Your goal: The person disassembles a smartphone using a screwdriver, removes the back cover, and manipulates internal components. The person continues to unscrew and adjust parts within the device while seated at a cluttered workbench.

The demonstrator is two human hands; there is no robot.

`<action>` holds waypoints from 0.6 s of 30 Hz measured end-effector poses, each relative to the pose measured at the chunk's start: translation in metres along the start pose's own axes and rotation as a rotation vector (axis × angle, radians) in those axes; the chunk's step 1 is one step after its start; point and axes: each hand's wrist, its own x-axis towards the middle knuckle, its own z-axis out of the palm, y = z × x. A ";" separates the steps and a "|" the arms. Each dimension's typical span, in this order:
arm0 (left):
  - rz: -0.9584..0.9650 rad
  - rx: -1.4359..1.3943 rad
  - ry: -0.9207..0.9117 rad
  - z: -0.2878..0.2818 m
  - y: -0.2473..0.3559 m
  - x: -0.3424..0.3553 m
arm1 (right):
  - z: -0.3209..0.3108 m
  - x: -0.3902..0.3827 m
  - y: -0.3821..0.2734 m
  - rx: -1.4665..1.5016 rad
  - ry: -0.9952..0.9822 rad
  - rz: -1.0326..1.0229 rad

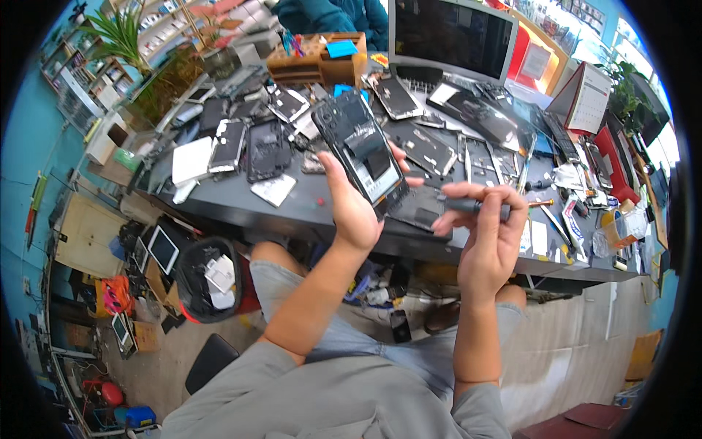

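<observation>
My left hand is wrapped round an opened smartphone, held tilted above the front of the workbench. Its back cover is off, so a dark battery, black inner plates and a pale label strip show. To the right, the fingers of my right hand pinch a small screwdriver with a dark grey handle. A copper-coloured end pokes out on the right side of that hand. The screwdriver is apart from the phone. Below and between the hands, a dark flat phone part lies at the bench's front edge.
Several dismantled phones and parts crowd the dark workbench. Behind stand a wooden organizer and a laptop. A desk calendar stands at right. A black bin with white scraps is at lower left. Someone in teal sits opposite.
</observation>
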 end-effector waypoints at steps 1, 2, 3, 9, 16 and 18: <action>-0.015 0.000 0.006 0.001 0.005 0.004 | 0.006 0.001 0.005 0.045 -0.028 0.008; -0.023 -0.019 0.011 0.001 0.004 0.002 | 0.011 -0.006 0.005 0.069 -0.055 0.042; -0.032 -0.039 0.016 0.000 0.005 0.002 | 0.017 -0.006 0.006 0.118 -0.070 0.061; -0.001 0.006 0.019 -0.001 0.008 0.001 | 0.026 -0.008 0.020 0.083 -0.103 0.068; -0.025 -0.024 0.025 -0.001 0.006 0.001 | 0.027 -0.008 0.017 0.035 -0.106 0.071; -0.019 -0.006 0.031 -0.001 0.007 0.001 | 0.028 -0.008 0.018 0.036 -0.105 0.064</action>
